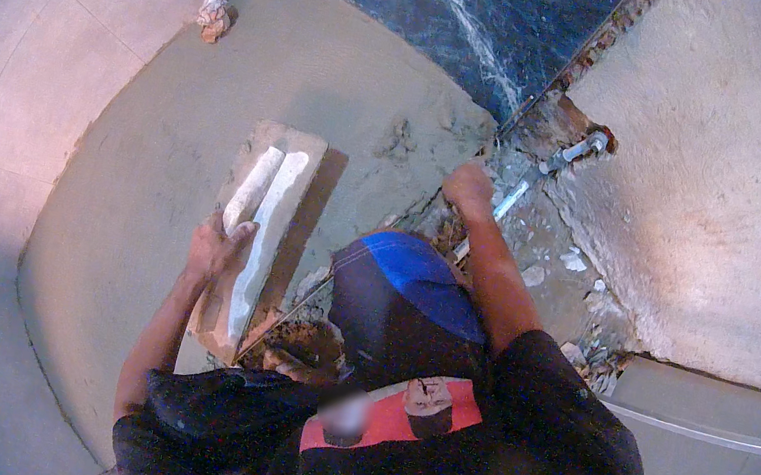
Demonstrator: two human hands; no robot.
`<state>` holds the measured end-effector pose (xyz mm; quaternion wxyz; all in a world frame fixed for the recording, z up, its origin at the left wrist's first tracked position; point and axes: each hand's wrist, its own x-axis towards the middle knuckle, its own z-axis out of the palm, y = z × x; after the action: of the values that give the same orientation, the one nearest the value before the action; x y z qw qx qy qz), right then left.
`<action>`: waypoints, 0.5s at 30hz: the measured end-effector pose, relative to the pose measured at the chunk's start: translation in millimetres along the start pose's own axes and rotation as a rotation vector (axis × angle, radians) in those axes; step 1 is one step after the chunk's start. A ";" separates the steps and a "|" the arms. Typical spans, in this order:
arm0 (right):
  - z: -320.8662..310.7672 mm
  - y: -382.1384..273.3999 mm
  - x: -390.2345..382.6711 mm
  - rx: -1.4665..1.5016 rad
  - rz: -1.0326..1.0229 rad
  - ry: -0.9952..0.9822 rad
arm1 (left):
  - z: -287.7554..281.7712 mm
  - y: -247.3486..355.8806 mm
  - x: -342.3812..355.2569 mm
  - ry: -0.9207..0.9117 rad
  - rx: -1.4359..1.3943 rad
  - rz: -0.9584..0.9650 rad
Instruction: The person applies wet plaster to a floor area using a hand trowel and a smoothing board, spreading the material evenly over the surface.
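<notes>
Gripping the float (269, 229) with the left hand (217, 251), on or just over the grey mortar (132, 156); holding the right hand (469, 190) fisted, nothing visible inside, near the white pipe (511, 201); with most smoothing seemingly done but pitted patches (402, 139) left near the dark tile (420, 3).

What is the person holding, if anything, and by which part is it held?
The left hand holds a float by its handle, at the nearer end. The right hand looks closed; whether it holds anything cannot be told.
</notes>
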<state>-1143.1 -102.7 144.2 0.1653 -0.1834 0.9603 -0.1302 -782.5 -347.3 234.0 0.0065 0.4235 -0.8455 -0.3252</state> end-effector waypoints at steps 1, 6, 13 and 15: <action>2.6 -2.8 2.6 0.004 -0.067 -0.018 | 0.2 -0.8 0.8 -0.016 -0.007 -0.018; 15.0 7.1 19.1 0.150 -0.116 0.024 | -0.3 -3.7 1.4 -0.013 0.001 0.013; 3.4 29.0 13.9 0.090 -0.140 -0.021 | -1.3 -5.6 1.8 -0.039 -0.020 -0.033; 3.4 19.9 -2.7 0.043 -0.221 -0.109 | 0.1 -7.4 6.2 -0.036 0.044 -0.050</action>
<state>-1145.6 -84.4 135.6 0.2059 -0.2912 0.9208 -0.1582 -781.2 -354.8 228.1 -0.0262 0.4387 -0.8416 -0.3139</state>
